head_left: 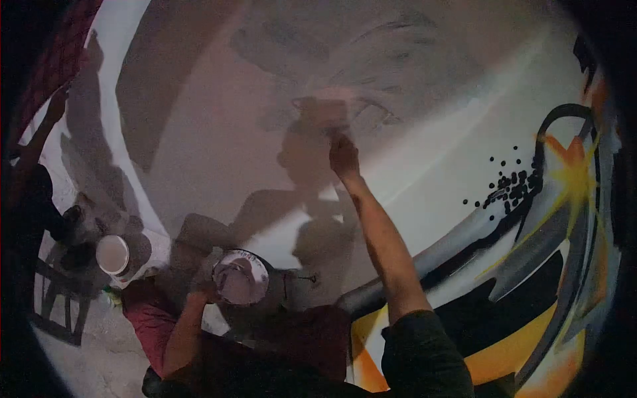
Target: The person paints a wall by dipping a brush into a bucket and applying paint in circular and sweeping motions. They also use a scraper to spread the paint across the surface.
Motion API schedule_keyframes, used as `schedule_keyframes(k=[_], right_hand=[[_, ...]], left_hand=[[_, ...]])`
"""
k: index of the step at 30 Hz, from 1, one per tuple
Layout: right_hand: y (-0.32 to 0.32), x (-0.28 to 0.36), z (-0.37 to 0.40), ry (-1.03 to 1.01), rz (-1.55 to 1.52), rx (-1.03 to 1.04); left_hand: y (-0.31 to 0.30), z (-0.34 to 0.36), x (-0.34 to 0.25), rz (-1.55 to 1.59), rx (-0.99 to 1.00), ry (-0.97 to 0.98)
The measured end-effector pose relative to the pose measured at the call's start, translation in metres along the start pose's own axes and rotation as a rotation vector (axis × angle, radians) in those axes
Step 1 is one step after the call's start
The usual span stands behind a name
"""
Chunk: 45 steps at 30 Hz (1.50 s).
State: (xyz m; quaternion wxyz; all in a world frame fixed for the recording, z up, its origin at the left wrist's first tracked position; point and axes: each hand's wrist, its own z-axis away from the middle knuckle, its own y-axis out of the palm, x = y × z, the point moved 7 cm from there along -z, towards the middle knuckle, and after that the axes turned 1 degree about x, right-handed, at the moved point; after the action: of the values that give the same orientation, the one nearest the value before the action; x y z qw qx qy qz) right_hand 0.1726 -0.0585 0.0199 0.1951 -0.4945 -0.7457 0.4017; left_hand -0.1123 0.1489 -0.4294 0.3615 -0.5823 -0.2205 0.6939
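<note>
My right hand (pixel 344 156) is raised against the large pale wall, its fingers closed around what looks like a wide paintbrush (pixel 335 119). The brush end is dim against the shadowed wall, over a painted face with an eye (pixel 373 114) just to the right. Lower down, my left hand (pixel 208 285) grips the left side of a white paint bucket (pixel 257 264). Greyish-mauve paint (pixel 235 284) shows inside the bucket. Part of the left hand's fingers is hidden by the bucket and the dark.
At the left, another person's arm (pixel 43 129) reaches up the wall near a dark red checked area. A second white bucket (pixel 113 255) stands on the floor by a dark stool-like frame (pixel 60 298). Black, grey, yellow and orange graffiti (pixel 517 312) covers the wall's right side.
</note>
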Motion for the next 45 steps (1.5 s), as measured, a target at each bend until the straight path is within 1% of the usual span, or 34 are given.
schedule_keyframes(k=[1, 3, 5, 6, 8, 11, 12, 15, 16, 17, 19, 21, 23, 24, 25, 26, 27, 29, 31, 33, 34, 36, 37, 38, 39, 40, 41, 42, 43, 44, 45], right_hand=[[-0.001, 0.023, 0.006, -0.184, 0.033, -0.014], [-0.015, 0.039, 0.01, -0.419, 0.314, 0.192], [-0.063, 0.048, 0.001, -0.36, 0.431, 0.322], [-0.086, 0.046, -0.008, -0.182, 0.405, 0.348], [-0.107, 0.018, -0.013, 0.05, 0.203, 0.043], [-0.065, -0.026, -0.003, 0.377, -0.349, -0.2], [-0.058, -0.015, -0.004, 0.334, -0.325, -0.175], [-0.018, 0.048, -0.007, 0.214, -0.26, -0.096], [-0.019, 0.06, -0.008, 0.178, -0.236, -0.072], [-0.024, 0.067, -0.015, 0.06, -0.077, 0.067], [-0.065, 0.085, -0.033, -0.19, 0.249, 0.342], [-0.101, 0.072, -0.075, -0.104, 0.453, 0.506], [-0.179, 0.091, -0.1, -0.432, 0.817, 0.254], [-0.22, 0.08, -0.127, -0.119, 0.761, 0.14], [-0.248, 0.057, -0.156, -0.104, 0.594, -0.004], [-0.27, 0.032, -0.183, -0.173, 0.672, -0.137], [-0.285, 0.017, -0.194, -0.243, 0.749, -0.275], [-0.283, -0.006, -0.179, 0.126, 0.021, -0.273], [-0.242, -0.032, -0.186, 0.047, 0.16, -0.288], [-0.204, -0.026, -0.176, -0.02, 0.3, -0.199], [-0.192, -0.013, -0.145, 0.163, -0.072, -0.097], [-0.198, -0.001, -0.108, -0.037, 0.252, 0.107], [-0.196, 0.0, -0.102, -0.141, 0.409, 0.207], [-0.207, -0.026, -0.114, -0.242, 0.507, 0.136], [-0.218, -0.065, -0.125, -0.342, 0.604, 0.071], [-0.216, -0.107, -0.134, -0.28, 0.594, -0.019], [-0.219, -0.135, -0.138, -0.219, 0.577, -0.107], [-0.228, -0.157, -0.13, 0.002, 0.454, -0.22], [-0.24, -0.179, -0.119, 0.218, 0.328, -0.337], [-0.235, -0.191, -0.104, 0.358, 0.176, -0.419], [-0.213, -0.187, -0.09, 0.417, 0.04, -0.46]], left_hand=[[-0.006, 0.0, -0.002, 0.017, -0.032, 0.011], [-0.015, -0.002, -0.006, 0.045, -0.068, 0.017], [-0.015, -0.005, -0.002, 0.049, -0.068, 0.01], [-0.015, -0.007, 0.002, 0.047, -0.065, 0.002], [-0.007, -0.008, 0.011, 0.036, -0.041, -0.018], [0.007, -0.007, 0.023, 0.017, 0.008, -0.043], [0.012, -0.007, 0.026, 0.007, 0.026, -0.048], [0.023, -0.004, 0.032, -0.014, 0.059, -0.063], [0.026, -0.004, 0.033, -0.022, 0.072, -0.067], [0.029, -0.007, 0.034, -0.031, 0.081, -0.074], [0.033, -0.006, 0.036, -0.041, 0.09, -0.075], [0.039, -0.004, 0.039, -0.049, 0.1, -0.079], [0.043, 0.0, 0.043, -0.056, 0.111, -0.086], [0.046, 0.003, 0.044, -0.068, 0.12, -0.089], [0.047, 0.005, 0.045, -0.075, 0.136, -0.091], [0.049, 0.005, 0.046, -0.086, 0.152, -0.094], [0.048, 0.003, 0.046, -0.09, 0.161, -0.096], [0.047, 0.001, 0.047, -0.096, 0.169, -0.094], [0.048, -0.002, 0.051, -0.106, 0.175, -0.087], [0.051, -0.004, 0.052, -0.106, 0.177, -0.076], [0.054, -0.005, 0.054, -0.107, 0.175, -0.075], [0.056, -0.006, 0.058, -0.111, 0.166, -0.063], [0.056, -0.007, 0.06, -0.111, 0.152, -0.056], [0.056, -0.007, 0.061, -0.106, 0.133, -0.048], [0.058, -0.006, 0.062, -0.1, 0.113, -0.037], [0.058, -0.005, 0.063, -0.094, 0.086, -0.02], [0.059, -0.005, 0.064, -0.095, 0.068, -0.004], [0.057, -0.004, 0.061, -0.091, 0.049, 0.02], [0.057, -0.005, 0.06, -0.117, 0.089, -0.006], [0.056, -0.006, 0.058, -0.144, 0.129, -0.031], [0.055, -0.005, 0.059, -0.177, 0.171, -0.06]])
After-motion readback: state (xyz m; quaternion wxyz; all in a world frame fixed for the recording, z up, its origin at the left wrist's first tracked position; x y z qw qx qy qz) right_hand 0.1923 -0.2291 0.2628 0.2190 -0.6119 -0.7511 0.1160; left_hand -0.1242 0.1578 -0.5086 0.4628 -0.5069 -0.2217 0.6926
